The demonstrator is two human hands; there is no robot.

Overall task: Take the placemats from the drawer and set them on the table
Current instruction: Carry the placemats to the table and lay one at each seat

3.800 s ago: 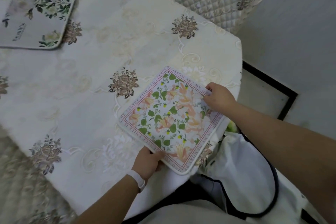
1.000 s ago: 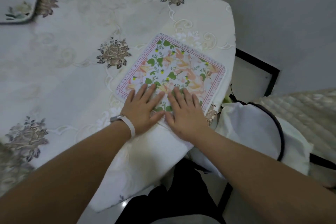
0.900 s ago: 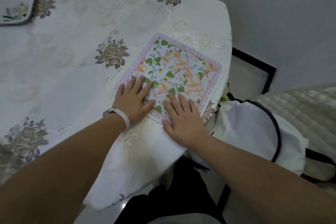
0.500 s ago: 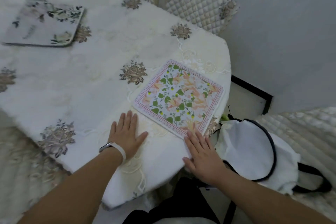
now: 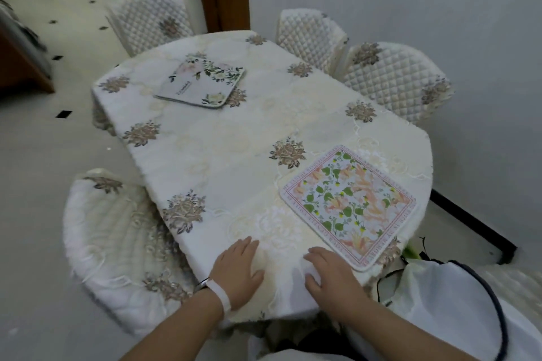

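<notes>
Both hands lie flat and empty on the near edge of the table (image 5: 223,155), palms down on the cloth, fingers loosely spread, grasping nothing. The left hand (image 5: 239,268) wears a pale wristband; the right hand (image 5: 330,271) rests just beside it.

The pink-bordered placemat (image 5: 349,204) lies just ahead and to the right of the right hand, its nearest corner close to those fingertips but not touching them. It sits turned like a diamond, one corner pointing back toward the hands, and its near-right edge runs close to the rounded table end. The right hand is plainly the nearer one to it.

The grey floral placemat (image 5: 201,83) lies far ahead and to the left of the left hand, well apart from both, flat on the cloth.

To the right of the right hand, below the table edge, a white bag (image 5: 451,299) with dark trim hangs open; I cannot tell what is inside. No drawer is visible from here. Both mats look set down.
</notes>
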